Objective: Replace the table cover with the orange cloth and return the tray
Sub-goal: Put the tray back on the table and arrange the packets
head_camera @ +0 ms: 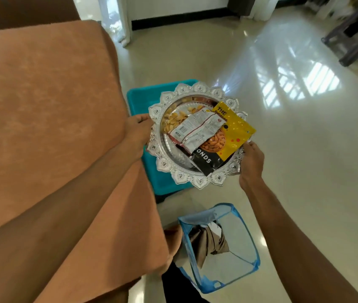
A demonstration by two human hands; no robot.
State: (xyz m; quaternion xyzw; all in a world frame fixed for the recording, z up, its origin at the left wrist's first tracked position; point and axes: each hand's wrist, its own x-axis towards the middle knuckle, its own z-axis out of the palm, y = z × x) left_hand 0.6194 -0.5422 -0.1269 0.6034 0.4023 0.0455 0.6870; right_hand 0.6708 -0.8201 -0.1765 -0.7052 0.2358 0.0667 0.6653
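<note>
Orange cloth (42, 101) already on the table. Tray (195, 171) gripped at both rims by left hand (138, 132) and right hand (251, 162), just beside the table, not yet returned.

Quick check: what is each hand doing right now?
Left hand: closed on the left rim of the silver tray.
Right hand: closed on the tray's right rim.

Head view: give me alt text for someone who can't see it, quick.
Both hands, left hand and right hand, hold an ornate silver tray of snack packets above a teal stool, beside a table draped in the orange cloth. A blue mesh basket with cloth inside stands on the floor nearby.
</note>
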